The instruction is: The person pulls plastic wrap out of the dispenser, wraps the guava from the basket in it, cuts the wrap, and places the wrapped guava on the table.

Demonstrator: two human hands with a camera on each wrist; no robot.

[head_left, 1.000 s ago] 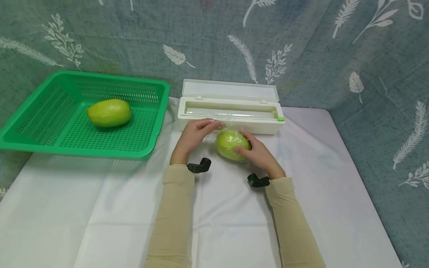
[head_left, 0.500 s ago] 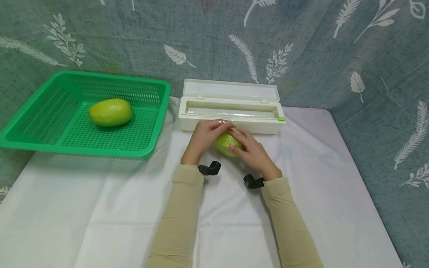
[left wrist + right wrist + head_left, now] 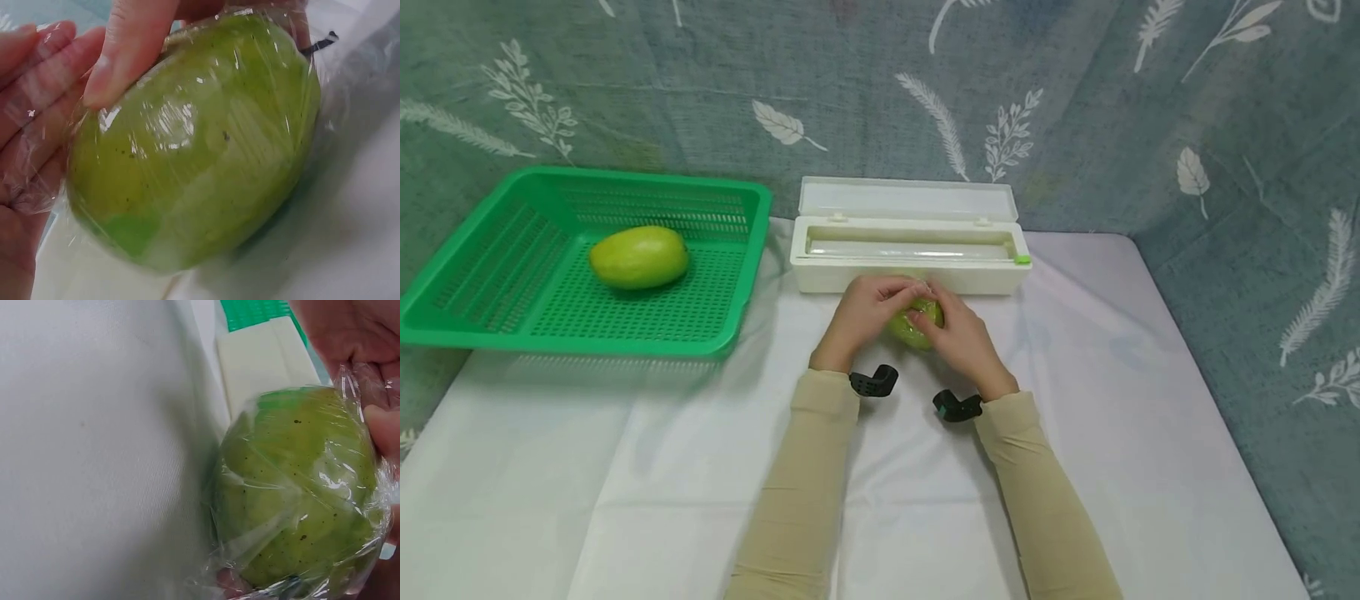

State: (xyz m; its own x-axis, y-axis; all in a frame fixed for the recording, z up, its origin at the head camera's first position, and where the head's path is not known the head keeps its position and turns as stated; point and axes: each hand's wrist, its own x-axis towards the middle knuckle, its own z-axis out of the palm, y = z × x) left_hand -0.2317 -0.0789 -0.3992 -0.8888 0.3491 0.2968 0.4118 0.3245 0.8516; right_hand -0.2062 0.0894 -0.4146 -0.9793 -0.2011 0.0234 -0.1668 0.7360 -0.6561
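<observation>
A green mango (image 3: 912, 332) wrapped in clear plastic film sits between both hands, in front of the white film box (image 3: 902, 277). Dark specks show on its skin, and a thin dark stem (image 3: 322, 43) sticks out in the left wrist view. My left hand (image 3: 862, 317) is at its far left side, pinching the gathered film (image 3: 351, 378), with a digit touching the mango. My right hand (image 3: 961, 342) holds the mango from the right, thumb on its near face. Some fingertips are hidden behind fruit and film.
The film box's lid (image 3: 906, 200) stands raised, and a film roll (image 3: 910, 249) lies inside. At the left is a green plastic basket (image 3: 730, 308) holding another yellow-green mango (image 3: 638, 257). A patterned curtain (image 3: 850, 83) hangs behind the white-covered table (image 3: 910, 500).
My left hand has moved right, onto the far side of the mango, bringing the film in against it. My right hand has shifted slightly left, closer to the left one.
</observation>
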